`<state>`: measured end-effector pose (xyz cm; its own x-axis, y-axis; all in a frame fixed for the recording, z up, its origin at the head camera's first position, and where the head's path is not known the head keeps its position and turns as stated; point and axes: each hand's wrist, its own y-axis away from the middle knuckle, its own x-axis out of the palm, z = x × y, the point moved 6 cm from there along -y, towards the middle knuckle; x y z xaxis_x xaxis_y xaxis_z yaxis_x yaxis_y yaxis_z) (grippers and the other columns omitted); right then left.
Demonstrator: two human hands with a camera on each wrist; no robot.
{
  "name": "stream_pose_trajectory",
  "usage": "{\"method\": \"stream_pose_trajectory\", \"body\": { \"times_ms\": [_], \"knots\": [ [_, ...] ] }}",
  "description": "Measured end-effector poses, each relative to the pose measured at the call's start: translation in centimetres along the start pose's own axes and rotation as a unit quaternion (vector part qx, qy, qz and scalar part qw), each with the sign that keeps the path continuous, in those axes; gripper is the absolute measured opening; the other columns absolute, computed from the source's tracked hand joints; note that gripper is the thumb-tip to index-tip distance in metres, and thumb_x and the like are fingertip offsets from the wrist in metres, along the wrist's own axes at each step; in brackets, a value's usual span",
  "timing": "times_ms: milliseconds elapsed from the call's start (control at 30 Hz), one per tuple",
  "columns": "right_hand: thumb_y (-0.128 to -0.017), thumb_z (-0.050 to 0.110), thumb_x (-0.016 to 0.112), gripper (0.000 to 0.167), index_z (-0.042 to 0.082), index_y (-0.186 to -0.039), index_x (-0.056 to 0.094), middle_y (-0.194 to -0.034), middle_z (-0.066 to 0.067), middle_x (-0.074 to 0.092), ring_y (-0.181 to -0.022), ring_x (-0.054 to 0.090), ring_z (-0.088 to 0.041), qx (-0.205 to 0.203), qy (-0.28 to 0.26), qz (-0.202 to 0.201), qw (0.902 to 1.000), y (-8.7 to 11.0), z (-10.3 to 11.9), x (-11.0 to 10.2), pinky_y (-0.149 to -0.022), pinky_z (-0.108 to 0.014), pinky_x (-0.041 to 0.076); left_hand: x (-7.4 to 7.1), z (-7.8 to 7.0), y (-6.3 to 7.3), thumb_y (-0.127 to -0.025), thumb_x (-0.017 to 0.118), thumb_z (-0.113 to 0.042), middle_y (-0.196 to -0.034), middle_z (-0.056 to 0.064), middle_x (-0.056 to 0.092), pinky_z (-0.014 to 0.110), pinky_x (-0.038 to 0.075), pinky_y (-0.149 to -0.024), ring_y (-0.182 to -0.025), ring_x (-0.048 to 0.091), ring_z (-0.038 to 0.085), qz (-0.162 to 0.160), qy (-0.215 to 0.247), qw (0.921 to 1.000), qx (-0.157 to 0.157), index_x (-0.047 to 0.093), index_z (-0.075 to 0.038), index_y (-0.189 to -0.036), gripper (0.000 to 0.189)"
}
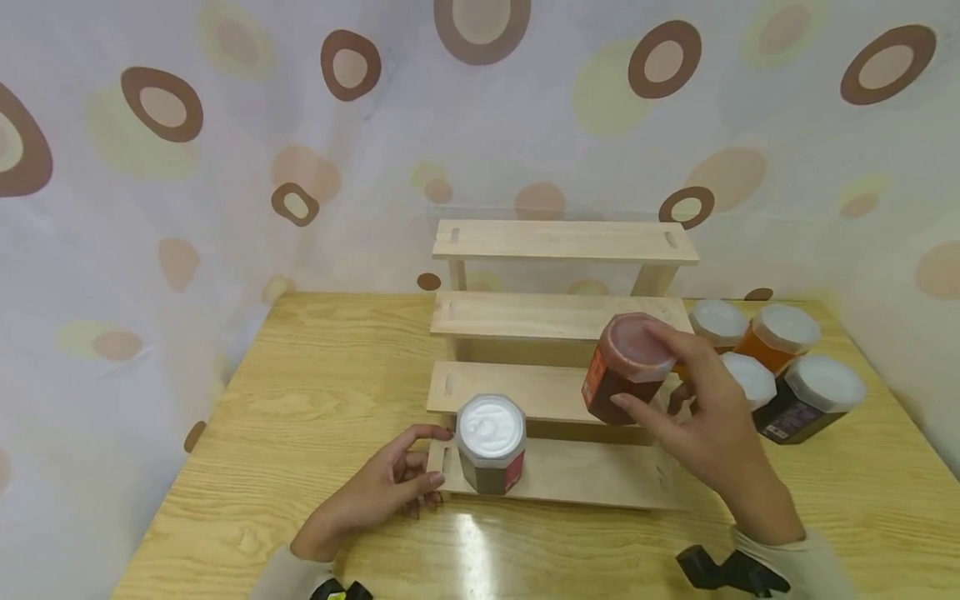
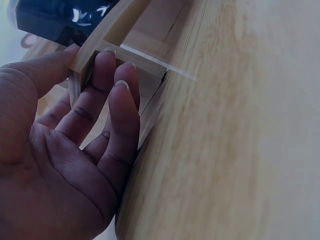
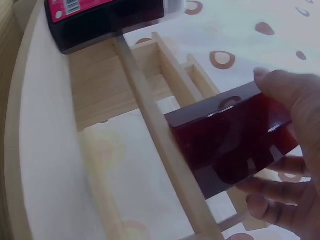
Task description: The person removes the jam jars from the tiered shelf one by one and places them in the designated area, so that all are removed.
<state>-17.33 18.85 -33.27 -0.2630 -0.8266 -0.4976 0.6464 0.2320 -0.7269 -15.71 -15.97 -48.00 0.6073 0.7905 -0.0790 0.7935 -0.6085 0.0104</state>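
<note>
A stepped wooden rack (image 1: 585,473) with several boards stands on the table. My left hand (image 1: 378,487) grips the left end of its lowest board, and in the left wrist view the thumb and curled fingertips lie on either side of the wood. On that board, near its left end, stands a dark eight-sided jar (image 1: 491,442) with a silvery white lid. Toward the rack's right side, my right hand (image 1: 708,425) holds a dark red jar (image 1: 618,396) with a reddish lid, slightly tilted. In the right wrist view its base overlaps a board's edge.
Right of the rack are several lidded jars, among them an amber jar (image 1: 772,337) and a dark jar (image 1: 802,408) that leans. The wood-grain table (image 1: 322,375) extends left of the rack. A patterned curtain (image 1: 375,167) hangs right behind it.
</note>
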Motion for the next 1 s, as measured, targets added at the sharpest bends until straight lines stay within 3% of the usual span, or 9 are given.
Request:
{"method": "stream_pose_trajectory", "body": {
  "times_ms": [133, 300, 733, 1000],
  "knots": [
    [-0.091, 0.065, 0.068, 0.084, 0.005, -0.149, 0.052, -0.132, -0.013, 0.063, -0.079, 0.051, -0.010, 0.017, 0.050, -0.011, 0.9985, 0.1, 0.0, 0.4, -0.057, -0.018, 0.042, -0.2, -0.1, 0.0, -0.105, 0.061, -0.007, -0.089, 0.025, 0.068, 0.025, 0.054, -0.056, -0.075, 0.068, 0.019, -0.001, -0.002, 1.0000, -0.004, 0.039, -0.006, -0.149, 0.049],
    [-0.093, 0.060, 0.069, 0.081, 0.000, -0.145, 0.054, -0.131, -0.018, 0.064, -0.085, 0.050, -0.007, -0.006, 0.060, -0.040, 0.9974, -0.1, 0.4, 0.8, -0.056, -0.019, 0.040, -0.3, -0.1, -0.1, -0.105, 0.061, -0.008, -0.090, 0.025, 0.068, 0.025, 0.053, -0.056, -0.075, 0.067, 0.018, -0.004, -0.001, 1.0000, -0.005, 0.039, -0.007, -0.149, 0.049],
    [-0.095, 0.053, 0.070, 0.074, -0.010, -0.132, 0.059, -0.119, -0.027, 0.065, -0.064, 0.038, -0.007, -0.035, 0.024, -0.071, 0.9966, -0.8, 2.6, 0.4, -0.050, -0.025, 0.031, 0.1, -0.1, -0.1, -0.105, 0.061, -0.006, -0.089, 0.026, 0.066, 0.023, 0.053, -0.056, -0.075, 0.068, 0.017, 0.005, 0.010, 0.9999, 0.001, 0.038, -0.005, -0.149, 0.049],
    [-0.093, 0.053, 0.072, 0.076, -0.011, -0.133, 0.059, -0.117, -0.028, 0.065, -0.054, 0.026, 0.005, -0.026, -0.004, -0.067, 0.9974, -0.9, 2.1, -0.1, -0.048, -0.014, 0.026, 0.0, 0.0, 0.0, -0.105, 0.061, -0.007, -0.088, 0.026, 0.067, 0.024, 0.053, -0.056, -0.074, 0.067, 0.018, 0.001, 0.004, 1.0000, -0.001, 0.040, -0.006, -0.149, 0.048]
  ]
}}
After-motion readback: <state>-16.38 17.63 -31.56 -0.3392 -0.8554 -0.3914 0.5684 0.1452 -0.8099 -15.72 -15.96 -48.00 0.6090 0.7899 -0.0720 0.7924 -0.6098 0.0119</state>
